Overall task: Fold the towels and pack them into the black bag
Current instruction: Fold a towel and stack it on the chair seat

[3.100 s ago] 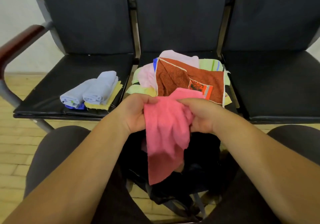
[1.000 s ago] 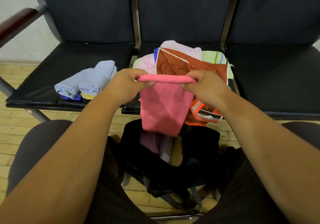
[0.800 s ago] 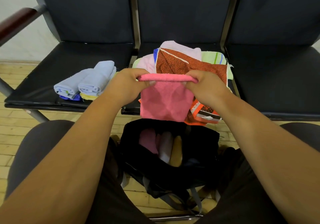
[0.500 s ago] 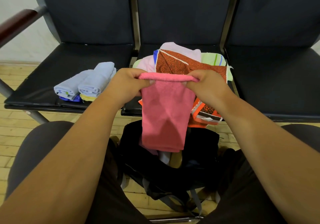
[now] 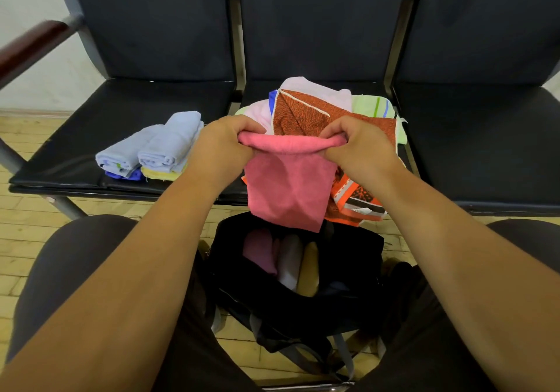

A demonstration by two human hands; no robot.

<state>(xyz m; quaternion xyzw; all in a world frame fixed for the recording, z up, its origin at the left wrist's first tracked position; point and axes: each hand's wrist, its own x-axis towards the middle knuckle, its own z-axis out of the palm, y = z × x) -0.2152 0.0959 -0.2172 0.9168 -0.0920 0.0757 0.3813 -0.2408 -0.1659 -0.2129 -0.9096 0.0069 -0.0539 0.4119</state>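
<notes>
both hands are clenched on the top edge of the pink towel [image 5: 288, 185], at the middle of the frame. the left hand [image 5: 222, 146] grips its left end with fingers curled over the rolled edge, and the right hand [image 5: 357, 146] grips the right end the same way. the edge runs near level between the two fists. the rest of the towel hangs free below them, its lower edge just above the mouth of the bag [image 5: 360, 240].

the bag stands open on the floor [image 5: 36, 228] between the person's knees, at lower centre. three rolls lie side by side inside it: a pink roll [image 5: 260, 252], a white roll [image 5: 291, 264] and a yellow roll [image 5: 309, 270]. dark room shows inside the bag to the right of the yellow roll.

behind the hands, on the middle seat [image 5: 257, 91], lies a loose pile with a brown towel [image 5: 303, 116] on top. its orange end droops over the seat's front edge, just right of the hanging pink towel. on the left seat [image 5: 121, 103], left of centre, folded blue towels [image 5: 163, 149] sit near the front edge, close beside the left hand but not touching it.
</notes>
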